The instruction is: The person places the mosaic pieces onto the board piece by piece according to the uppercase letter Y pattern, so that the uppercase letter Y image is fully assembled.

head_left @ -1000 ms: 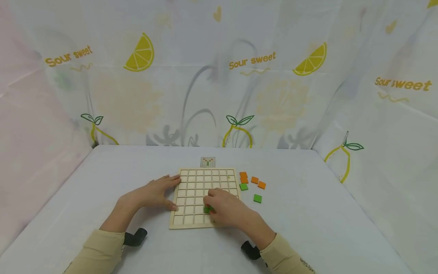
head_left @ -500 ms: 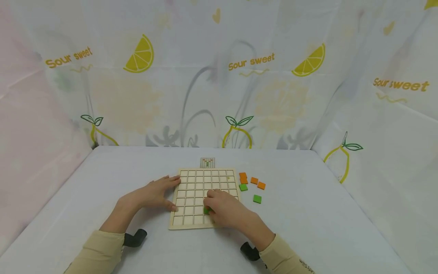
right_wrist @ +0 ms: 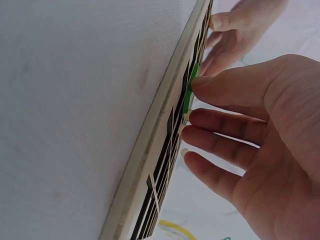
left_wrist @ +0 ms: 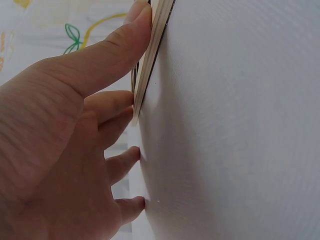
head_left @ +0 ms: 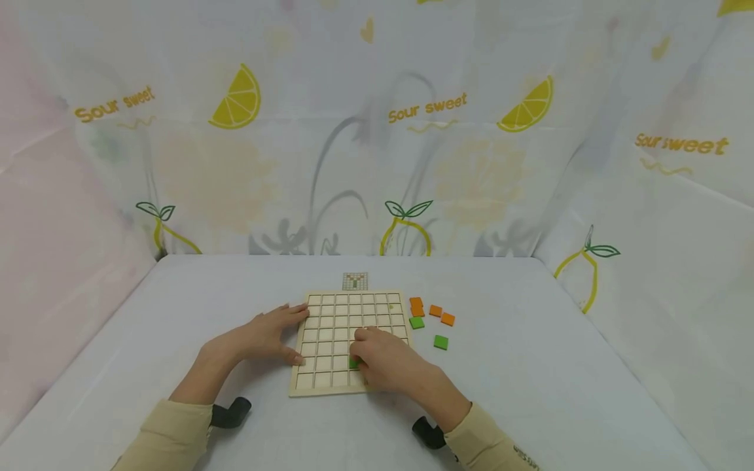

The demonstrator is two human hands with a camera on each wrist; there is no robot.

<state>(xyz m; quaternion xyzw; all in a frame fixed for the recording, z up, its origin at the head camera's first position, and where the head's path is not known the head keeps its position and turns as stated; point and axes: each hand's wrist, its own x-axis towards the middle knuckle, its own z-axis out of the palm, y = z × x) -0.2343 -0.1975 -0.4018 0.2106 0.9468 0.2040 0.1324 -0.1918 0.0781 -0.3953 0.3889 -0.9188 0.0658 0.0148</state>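
Observation:
A square wooden grid board point(head_left: 323, 363) lies flat on the white table. Along its left edge rests my left hand point(head_left: 268, 335), fingers spread, with the thumb point(left_wrist: 112, 57) touching the board's rim in the left wrist view. Over the lower middle of the grid, my right hand point(head_left: 385, 361) pinches a small green square tile point(head_left: 353, 363). In the right wrist view, the thumb presses on that green tile point(right_wrist: 190, 90), which sits against the grid at the board's surface. The index finger is mostly hidden behind the thumb there.
Right of the board lie several orange tiles point(head_left: 448, 319), a green tile point(head_left: 417, 322) near the board's edge and another green tile point(head_left: 441, 342) farther out. Beyond the far edge lies a small pattern card point(head_left: 355, 281). Printed cloth walls point(head_left: 353, 163) enclose the table.
The right fingers shift slightly on the green tile, and less of it shows than a second ago. The left hand stays put. The head view has drifted a little.

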